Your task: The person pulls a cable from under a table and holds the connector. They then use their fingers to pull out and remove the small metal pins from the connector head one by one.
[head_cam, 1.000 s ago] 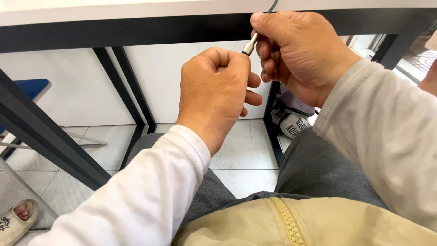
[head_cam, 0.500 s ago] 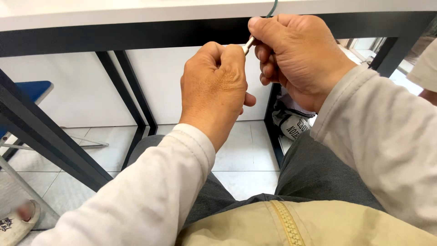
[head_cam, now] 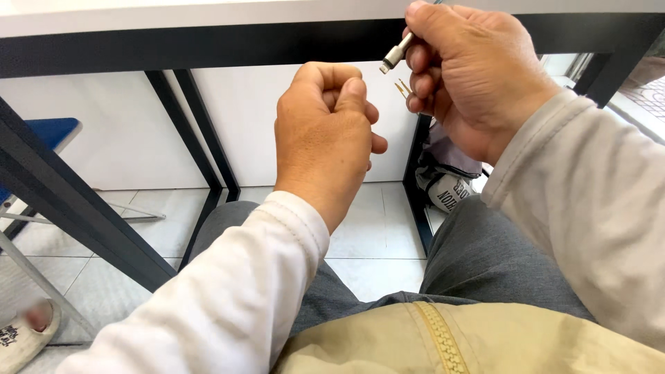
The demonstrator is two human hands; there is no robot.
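My right hand [head_cam: 471, 76] is up near the table's dark edge, closed around a thin tool with a silver cylindrical tip [head_cam: 395, 55] that points down to the left. Two small brass prongs [head_cam: 402, 87] stick out between its lower fingers. My left hand [head_cam: 325, 138] is curled into a fist a little lower and to the left, thumb pressed on the forefinger, and it does not touch the tip. Nothing shows inside the left fist. Both arms wear pale long sleeves, and my lap in grey trousers lies below.
A white tabletop with a black frame [head_cam: 173, 45] runs across the top, its slanted black legs [head_cam: 69, 201] at left. A dark bag [head_cam: 450, 183] sits on the tiled floor by the right leg. A blue chair [head_cam: 41, 131] and someone's sandalled foot [head_cam: 28, 332] are at left.
The hands have come apart: the left hand let go of the silver tip and dropped slightly left, while the right hand drew the tool up and to the right.
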